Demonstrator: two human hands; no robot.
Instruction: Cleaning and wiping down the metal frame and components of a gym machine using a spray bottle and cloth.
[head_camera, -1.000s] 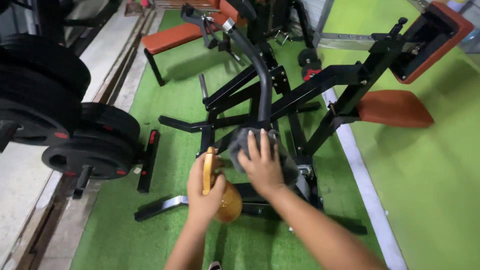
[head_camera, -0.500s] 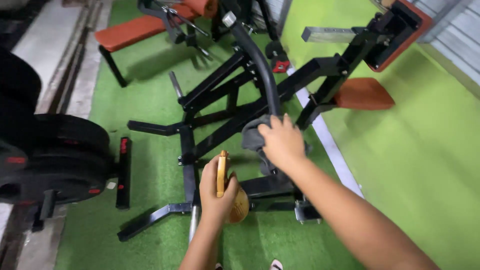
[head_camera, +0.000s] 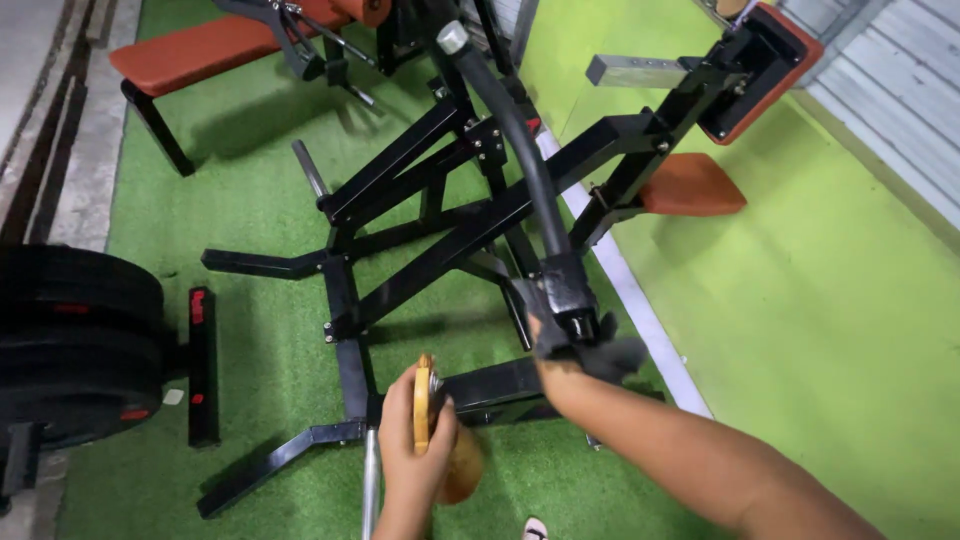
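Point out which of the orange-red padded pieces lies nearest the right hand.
The small rounded orange-red seat pad on the black machine frame, up and right of the right hand. The long bench and the angled pad lie farther off.

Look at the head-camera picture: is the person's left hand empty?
No, the left hand grips a yellow-brown bottle over the green turf.

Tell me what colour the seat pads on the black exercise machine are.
The seat pads are orange-red, clearest in the head view, against the black machine frame.

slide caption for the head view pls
Left hand holds a round yellow-brown disc; right hand wipes a black gym machine.
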